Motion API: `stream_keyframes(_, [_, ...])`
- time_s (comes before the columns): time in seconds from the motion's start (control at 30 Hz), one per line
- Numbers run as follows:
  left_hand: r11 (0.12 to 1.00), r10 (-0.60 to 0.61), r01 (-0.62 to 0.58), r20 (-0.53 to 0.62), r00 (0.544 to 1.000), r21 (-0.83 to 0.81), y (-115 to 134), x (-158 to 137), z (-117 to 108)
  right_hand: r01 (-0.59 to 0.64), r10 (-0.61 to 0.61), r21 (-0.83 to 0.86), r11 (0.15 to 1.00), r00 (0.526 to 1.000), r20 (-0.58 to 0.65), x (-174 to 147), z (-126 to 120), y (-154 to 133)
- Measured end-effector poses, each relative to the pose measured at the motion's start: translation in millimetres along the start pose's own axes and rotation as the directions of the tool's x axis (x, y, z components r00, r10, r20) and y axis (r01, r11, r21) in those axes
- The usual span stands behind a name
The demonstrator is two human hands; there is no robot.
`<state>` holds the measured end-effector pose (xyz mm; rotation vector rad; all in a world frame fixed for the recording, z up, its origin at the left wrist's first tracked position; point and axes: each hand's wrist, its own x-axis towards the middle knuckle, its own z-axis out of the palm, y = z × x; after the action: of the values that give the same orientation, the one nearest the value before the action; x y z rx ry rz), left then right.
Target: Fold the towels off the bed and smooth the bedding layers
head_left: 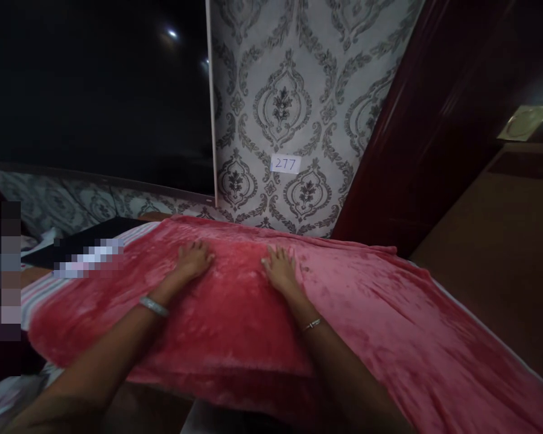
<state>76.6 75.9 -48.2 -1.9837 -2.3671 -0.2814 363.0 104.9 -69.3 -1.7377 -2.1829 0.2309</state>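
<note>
A plush red-pink blanket (235,307) is spread over a surface in front of me, part of it folded over in a thicker layer at the left and middle. My left hand (193,261) lies on this thicker part, palm down, with a bangle at the wrist. To its right, my right hand (280,269) rests palm down near the edge where the folded layer meets the smoother part, its fingers spread. A thin bracelet is on that wrist. Neither hand grips anything. The surface below the blanket is mostly hidden.
Behind the blanket stands a patterned wall (283,90) bearing a paper label (285,164) marked 277. A large dark screen (95,90) is at upper left. Striped cloth (31,298) and a flat black object (95,235) lie at left. Dark red wood trim (389,132) rises at right.
</note>
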Motion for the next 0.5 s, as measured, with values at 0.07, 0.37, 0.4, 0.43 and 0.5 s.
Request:
stream_keyframes(0.07, [0.997,0.077,-0.077,-0.003,0.997,0.004,7.6,-17.2,5.7,0.060,-0.060,0.009,0.998,0.996,0.071,-21.1,-3.5,-8.9])
stream_keyframes(0.37, [0.998,0.038,-0.038,0.001,0.999,0.059,12.3,-80.2,11.5,0.155,-0.144,-0.063,0.986,0.979,0.142,-83.8,-2.9,-15.4])
stream_keyframes(0.4, [0.998,0.034,-0.035,0.010,0.999,0.056,12.9,-80.6,9.9,0.153,-0.143,-0.067,0.986,0.979,0.145,-83.6,-3.9,-16.0])
stream_keyframes(0.43, [0.998,0.036,-0.037,0.022,0.999,0.050,13.0,-80.1,9.0,0.153,-0.141,-0.073,0.986,0.979,0.148,-83.3,-4.7,-16.6])
stream_keyframes(0.5, [0.998,0.050,-0.052,0.040,0.998,0.031,10.8,-77.8,9.9,0.155,-0.141,-0.087,0.984,0.978,0.152,-83.0,-5.8,-17.2])
